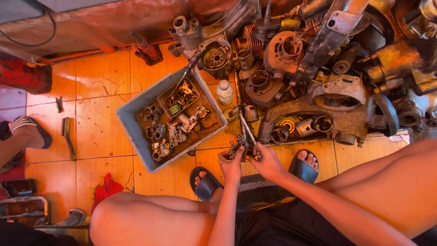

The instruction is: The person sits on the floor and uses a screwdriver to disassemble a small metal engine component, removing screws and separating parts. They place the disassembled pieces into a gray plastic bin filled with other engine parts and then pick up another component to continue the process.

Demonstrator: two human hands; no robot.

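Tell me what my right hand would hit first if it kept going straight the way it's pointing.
Probably the small metal part that the right hand and left hand both grip. Past it lies the grey tray, though depth is unclear.

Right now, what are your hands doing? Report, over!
Left hand and right hand both gripping a small metal engine part, screwdriver poking up from it. Gray tray of greasy parts sits left. Engine pile crowds ahead.
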